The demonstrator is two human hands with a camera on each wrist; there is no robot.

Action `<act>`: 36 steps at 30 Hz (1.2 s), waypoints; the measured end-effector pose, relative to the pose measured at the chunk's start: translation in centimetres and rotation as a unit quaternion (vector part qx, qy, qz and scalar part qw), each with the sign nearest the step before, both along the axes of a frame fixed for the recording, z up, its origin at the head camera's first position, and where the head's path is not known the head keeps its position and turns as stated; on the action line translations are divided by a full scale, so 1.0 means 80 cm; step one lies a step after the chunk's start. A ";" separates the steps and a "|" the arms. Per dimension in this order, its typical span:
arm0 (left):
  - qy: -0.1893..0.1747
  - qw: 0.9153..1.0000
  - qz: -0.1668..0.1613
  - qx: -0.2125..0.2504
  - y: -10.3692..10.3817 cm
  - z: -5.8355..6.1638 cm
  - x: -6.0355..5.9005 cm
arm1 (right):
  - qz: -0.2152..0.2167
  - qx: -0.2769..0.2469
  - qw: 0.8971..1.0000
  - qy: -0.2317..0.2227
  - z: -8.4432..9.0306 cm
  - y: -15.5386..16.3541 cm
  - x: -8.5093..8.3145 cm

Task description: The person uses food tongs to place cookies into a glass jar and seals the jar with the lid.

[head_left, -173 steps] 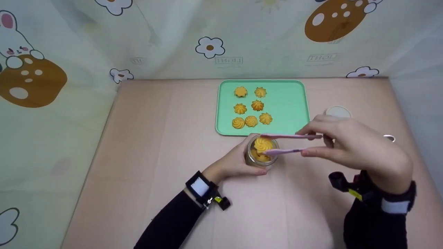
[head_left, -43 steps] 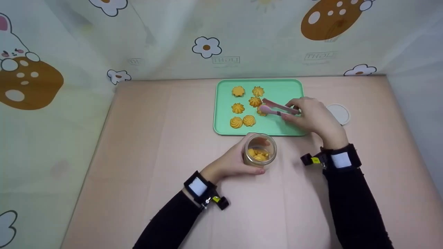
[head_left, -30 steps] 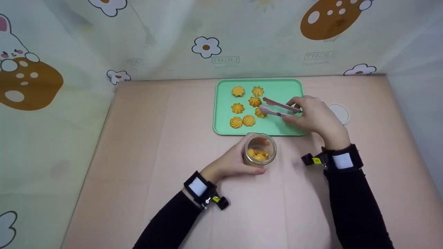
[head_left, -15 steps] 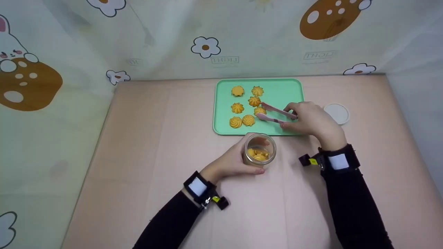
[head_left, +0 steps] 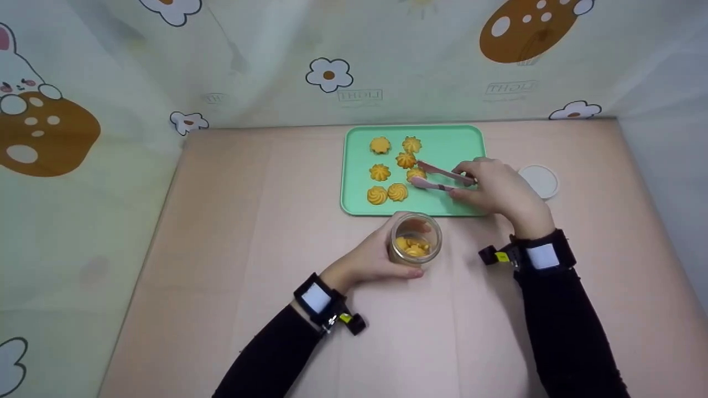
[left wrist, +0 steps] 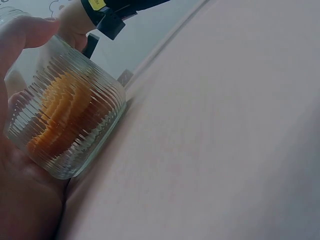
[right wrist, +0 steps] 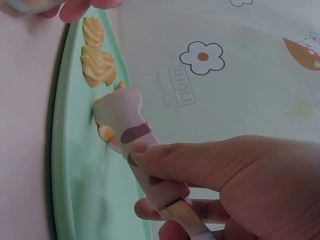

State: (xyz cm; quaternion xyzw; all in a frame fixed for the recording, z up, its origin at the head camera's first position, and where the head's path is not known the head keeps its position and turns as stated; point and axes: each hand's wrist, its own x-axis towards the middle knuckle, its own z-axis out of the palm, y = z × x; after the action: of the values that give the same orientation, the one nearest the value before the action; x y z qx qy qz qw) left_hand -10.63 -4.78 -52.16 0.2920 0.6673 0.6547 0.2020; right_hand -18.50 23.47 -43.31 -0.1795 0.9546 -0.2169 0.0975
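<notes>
My left hand [head_left: 368,262] grips a ribbed glass jar [head_left: 394,251] standing on the table, its mouth uncovered. Several golden cookies [head_left: 415,249] lie low inside it; the left wrist view shows them through the glass. With thumb and fingers, my right hand [head_left: 500,190] pinches pink paw-tipped tongs [head_left: 442,187] over the green tray [head_left: 462,149]. The tongs' spread tips flank a swirled cookie [head_left: 416,174] on the tray; whether both touch it I cannot tell. A darker cookie [head_left: 405,160] sits just beyond the upper tip.
Other cookies [head_left: 379,172] lie on the tray's left half. Right of the tray, a round white lid [head_left: 541,182] rests on the table [head_left: 221,221], partly behind my right hand. A patterned curtain [head_left: 265,66] stands along the table's back edge.
Earlier the tongs held a cookie at the jar's mouth; that cookie is gone from there and the tongs are over the tray. The cookie between the tips has shifted up and left.
</notes>
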 end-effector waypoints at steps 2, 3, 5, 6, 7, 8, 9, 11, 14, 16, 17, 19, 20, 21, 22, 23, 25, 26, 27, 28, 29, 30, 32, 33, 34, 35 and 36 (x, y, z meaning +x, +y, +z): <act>0.001 1.000 0.000 -0.002 0.000 0.000 0.000 | 0.005 -0.002 1.000 0.003 0.000 0.002 0.000; 0.003 1.000 0.000 -0.004 0.000 0.000 0.000 | 0.007 -0.003 1.000 0.003 0.000 0.004 0.000; 0.004 1.000 0.001 -0.005 0.000 0.000 0.000 | 0.011 -0.006 1.000 0.003 0.001 0.007 0.000; 0.003 1.000 0.000 -0.003 0.000 0.000 -0.001 | 0.012 -0.007 1.000 0.003 0.001 0.008 0.000; 0.005 1.000 0.000 -0.003 0.000 -0.001 -0.001 | 0.015 -0.007 1.000 0.002 0.002 0.009 0.000; 0.006 1.000 0.001 -0.004 0.000 -0.001 -0.001 | 0.017 -0.007 1.000 0.003 0.003 0.010 0.000; 0.006 1.000 0.001 -0.003 0.000 -0.001 -0.001 | 0.019 -0.007 1.000 0.003 0.004 0.012 0.000; 0.009 1.000 0.001 -0.002 0.000 -0.001 -0.001 | 0.022 -0.009 1.000 0.005 0.006 0.014 0.000; 0.008 1.000 0.000 -0.004 0.001 -0.001 -0.001 | 0.023 -0.009 1.000 0.006 0.010 0.017 0.000; 0.006 1.000 0.000 -0.005 0.001 -0.001 -0.001 | 0.020 -0.009 1.000 0.004 0.013 0.018 0.001; 0.005 1.000 0.000 -0.005 0.001 -0.001 -0.001 | 0.019 -0.008 1.000 0.004 0.014 0.018 0.002; 0.005 1.000 0.001 -0.007 0.000 -0.001 -0.001 | 0.016 -0.006 1.000 0.001 0.017 0.018 0.003; 0.004 1.000 0.001 -0.007 0.000 -0.001 -0.001 | 0.014 -0.006 1.000 0.000 0.018 0.018 0.004; 0.004 1.000 0.000 -0.006 0.000 -0.001 -0.001 | 0.013 -0.007 1.000 0.000 0.019 0.018 0.005; 0.004 1.000 0.000 -0.004 0.000 -0.001 -0.001 | 0.013 -0.008 1.000 0.001 0.021 0.018 0.005; 0.004 1.000 0.000 -0.004 -0.001 -0.001 -0.001 | 0.012 -0.009 1.000 0.002 0.022 0.018 0.006; 0.003 1.000 -0.001 0.000 0.000 -0.002 -0.001 | 0.013 -0.012 1.000 0.007 0.025 0.019 0.008; 0.002 1.000 -0.001 0.002 0.000 -0.002 -0.001 | 0.014 -0.012 1.000 0.011 0.026 0.019 0.008; 0.002 1.000 -0.001 0.003 0.000 -0.002 -0.001 | 0.015 -0.013 1.000 0.015 0.028 0.019 0.009; 0.001 1.000 -0.001 0.004 0.000 -0.002 -0.001 | 0.017 -0.014 1.000 0.020 0.029 0.020 0.010; 0.000 1.000 -0.001 0.004 0.000 -0.002 -0.001 | 0.018 -0.014 0.999 0.024 0.030 0.020 0.011; 0.000 1.000 -0.001 0.004 0.000 -0.002 -0.001 | 0.019 -0.014 0.999 0.029 0.031 0.020 0.011; -0.003 1.000 -0.001 0.006 0.000 -0.003 -0.001 | 0.018 -0.012 0.999 0.035 0.032 0.021 0.012; -0.004 1.000 0.000 0.006 0.000 -0.003 -0.001 | 0.016 -0.010 0.999 0.038 0.033 0.020 0.013; -0.004 1.000 -0.001 0.007 0.001 -0.003 -0.001 | 0.015 -0.009 0.999 0.038 0.033 0.021 0.013; -0.005 1.000 -0.001 0.007 0.001 -0.003 -0.001 | 0.014 -0.007 0.999 0.039 0.034 0.021 0.013; -0.005 1.000 -0.001 0.008 0.001 -0.003 -0.001 | 0.014 -0.006 0.999 0.039 0.034 0.021 0.014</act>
State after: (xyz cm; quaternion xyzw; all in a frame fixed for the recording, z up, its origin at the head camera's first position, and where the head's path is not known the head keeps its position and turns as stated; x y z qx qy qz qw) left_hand -10.72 -4.72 -52.44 0.2913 0.6610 0.6609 0.2037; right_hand -17.42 25.13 -40.60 -0.2019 0.9537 -0.2139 0.0621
